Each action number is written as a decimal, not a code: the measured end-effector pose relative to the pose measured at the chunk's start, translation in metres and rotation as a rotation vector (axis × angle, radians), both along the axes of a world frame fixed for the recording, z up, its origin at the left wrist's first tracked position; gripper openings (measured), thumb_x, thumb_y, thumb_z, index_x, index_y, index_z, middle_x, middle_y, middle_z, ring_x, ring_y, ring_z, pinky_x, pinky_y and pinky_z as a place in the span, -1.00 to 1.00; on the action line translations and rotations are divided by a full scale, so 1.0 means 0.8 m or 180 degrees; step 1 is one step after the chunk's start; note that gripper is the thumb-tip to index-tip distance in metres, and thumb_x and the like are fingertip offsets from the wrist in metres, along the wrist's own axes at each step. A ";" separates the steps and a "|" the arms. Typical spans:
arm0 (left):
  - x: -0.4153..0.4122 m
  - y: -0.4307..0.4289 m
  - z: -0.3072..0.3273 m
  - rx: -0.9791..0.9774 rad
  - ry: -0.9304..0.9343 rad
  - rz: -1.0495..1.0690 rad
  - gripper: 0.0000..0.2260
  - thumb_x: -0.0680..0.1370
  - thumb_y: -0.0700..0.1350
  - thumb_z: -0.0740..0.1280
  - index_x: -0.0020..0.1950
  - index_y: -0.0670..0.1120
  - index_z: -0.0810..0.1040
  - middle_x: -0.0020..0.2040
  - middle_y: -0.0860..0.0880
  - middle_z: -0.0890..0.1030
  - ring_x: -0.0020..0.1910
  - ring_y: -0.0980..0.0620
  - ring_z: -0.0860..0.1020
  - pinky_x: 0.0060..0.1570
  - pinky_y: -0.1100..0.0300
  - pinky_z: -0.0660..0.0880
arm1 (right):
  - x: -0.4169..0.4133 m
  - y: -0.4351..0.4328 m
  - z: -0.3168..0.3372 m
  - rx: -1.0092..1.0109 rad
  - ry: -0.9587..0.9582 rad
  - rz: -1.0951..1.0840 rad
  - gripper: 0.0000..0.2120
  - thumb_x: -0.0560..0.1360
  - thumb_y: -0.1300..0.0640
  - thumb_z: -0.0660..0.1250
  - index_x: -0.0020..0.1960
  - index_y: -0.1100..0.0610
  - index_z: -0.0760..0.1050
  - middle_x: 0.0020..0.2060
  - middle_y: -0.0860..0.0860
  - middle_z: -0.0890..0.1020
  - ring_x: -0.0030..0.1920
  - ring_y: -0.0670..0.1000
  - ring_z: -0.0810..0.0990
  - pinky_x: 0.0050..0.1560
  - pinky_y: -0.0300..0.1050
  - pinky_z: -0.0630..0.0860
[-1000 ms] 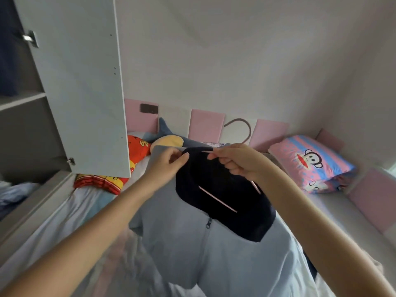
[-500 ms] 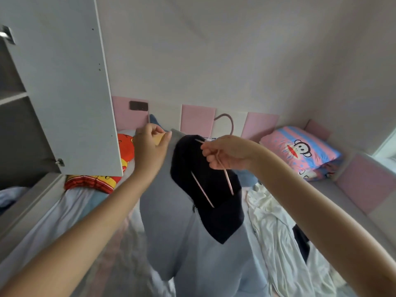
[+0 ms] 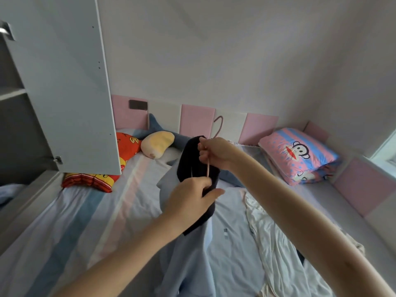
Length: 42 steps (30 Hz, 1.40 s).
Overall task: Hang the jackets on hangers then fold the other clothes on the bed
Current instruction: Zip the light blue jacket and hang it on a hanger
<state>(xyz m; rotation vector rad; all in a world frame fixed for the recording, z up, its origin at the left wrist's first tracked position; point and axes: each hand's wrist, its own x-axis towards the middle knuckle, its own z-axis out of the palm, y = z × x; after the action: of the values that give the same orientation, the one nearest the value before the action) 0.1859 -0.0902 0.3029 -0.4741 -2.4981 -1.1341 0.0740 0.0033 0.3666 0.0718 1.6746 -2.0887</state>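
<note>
Bed (image 3: 96, 211) striped, white garment (image 3: 278, 243) on it. Jacket (image 3: 192, 264) held above bed; right hand (image 3: 216, 153) pinches hanger (image 3: 207, 168) wire at collar. Left hand (image 3: 190, 200) has dropped from shoulder, now grips dark lining (image 3: 188, 159). Hanger likely not seated.

Bare, slim forearms (image 3: 289, 211) run to a bare left grip (image 3: 188, 196) and right grip (image 3: 216, 153).

R hand (image 3: 216, 152) gripping pink hanger (image 3: 207, 168), L hand (image 3: 188, 198) pinching jacket (image 3: 192, 260) w/ dark lining, over bed (image 3: 96, 211)
</note>
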 end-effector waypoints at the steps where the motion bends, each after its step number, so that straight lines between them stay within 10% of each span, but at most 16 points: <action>1: -0.001 0.008 0.007 0.0129 0.0062 -0.0067 -0.57 0.52 0.07 0.33 -0.40 -0.03 0.19 -0.50 0.04 0.24 -0.47 0.06 0.29 -0.44 0.23 0.21 | -0.003 -0.005 -0.003 0.0119 0.0072 -0.0077 -0.81 0.65 0.21 0.09 -0.14 0.16 0.29 -0.38 0.02 0.32 -0.53 -0.14 0.23 -0.60 -0.36 0.25; 5: 0.007 0.029 0.028 0.0190 -0.0324 -0.0918 -0.89 0.56 -0.02 0.31 -0.04 -0.05 0.50 -0.13 0.07 0.56 -0.09 0.13 0.53 0.00 0.17 0.48 | -0.006 -0.011 -0.009 0.1033 0.0445 0.0182 -0.82 0.64 0.19 0.13 -0.15 0.15 0.33 -0.41 0.00 0.36 -0.63 -0.17 0.22 -0.65 -0.37 0.17; 8: 0.002 -0.003 0.006 -0.0437 -0.0368 -0.1077 -0.63 0.56 -0.11 0.31 0.37 -0.06 0.42 0.32 0.07 0.45 0.30 0.19 0.38 0.33 0.34 0.28 | -0.005 0.014 -0.005 0.1446 0.0509 0.0359 -0.78 0.64 0.19 0.12 -0.14 0.19 0.42 -0.43 -0.01 0.37 -0.63 -0.18 0.22 -0.65 -0.38 0.13; 14: -0.057 -0.110 -0.017 0.0434 -0.0636 0.1079 -0.53 0.47 -0.12 0.44 0.32 -0.15 0.40 0.29 -0.12 0.43 0.25 -0.06 0.44 0.05 0.24 0.33 | 0.000 0.057 0.018 0.1488 0.0625 0.0518 -0.74 0.64 0.15 0.11 -0.05 0.19 0.54 -0.56 -0.12 0.33 -0.59 -0.18 0.17 -0.64 -0.38 0.08; 27: -0.085 -0.110 0.009 0.1029 -0.0764 -0.0068 -0.79 0.50 -0.19 0.40 0.11 -0.19 0.54 -0.08 -0.02 0.61 -0.09 0.13 0.57 -0.11 0.39 0.46 | 0.010 0.048 0.053 0.1729 0.1895 0.0647 -0.86 0.55 0.15 0.32 -0.10 0.15 0.64 -0.59 -0.11 0.31 -0.59 -0.16 0.16 -0.60 -0.35 0.04; 32: -0.070 -0.145 -0.008 0.0508 0.0968 0.1704 -0.58 0.37 -0.15 0.51 0.15 -0.21 0.48 0.09 -0.13 0.51 0.11 -0.10 0.45 0.09 0.16 0.37 | 0.014 0.040 0.057 0.1822 0.2042 0.0692 -0.86 0.52 0.17 0.35 -0.15 0.13 0.67 -0.60 -0.07 0.31 -0.57 -0.12 0.15 -0.57 -0.30 0.02; 34: -0.069 -0.165 -0.013 0.0505 0.0627 0.2166 -0.46 0.39 -0.04 0.51 0.24 -0.22 0.40 0.19 -0.20 0.45 0.22 -0.19 0.39 0.14 0.02 0.31 | 0.015 0.038 0.059 0.1772 0.2075 0.0674 -0.87 0.51 0.18 0.37 -0.17 0.13 0.67 -0.60 -0.06 0.32 -0.57 -0.11 0.15 -0.57 -0.30 0.02; 37: -0.068 -0.180 -0.026 0.0974 -0.0703 0.1363 -0.59 0.50 0.09 0.38 0.18 -0.10 0.32 0.04 -0.05 0.52 0.12 -0.17 0.51 0.05 0.02 0.41 | 0.015 0.034 0.059 0.1749 0.2160 0.0533 -0.90 0.49 0.21 0.38 -0.14 0.10 0.67 -0.60 -0.06 0.35 -0.56 -0.12 0.18 -0.57 -0.31 0.03; 42: -0.050 -0.212 -0.037 0.0033 0.0253 0.1301 -0.82 0.60 0.01 0.22 0.11 -0.05 0.36 -0.18 -0.14 0.60 -0.19 -0.21 0.59 -0.24 0.01 0.45 | 0.011 0.038 0.050 0.1783 0.2171 0.0546 -0.92 0.48 0.23 0.39 -0.14 0.08 0.63 -0.59 -0.06 0.37 -0.55 -0.10 0.20 -0.57 -0.31 0.03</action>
<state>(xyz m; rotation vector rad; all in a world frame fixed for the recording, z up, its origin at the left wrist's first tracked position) 0.1457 -0.2600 0.2732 0.0006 -2.3700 -0.9440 0.0830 0.0335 0.4066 -0.6502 2.5136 -1.5372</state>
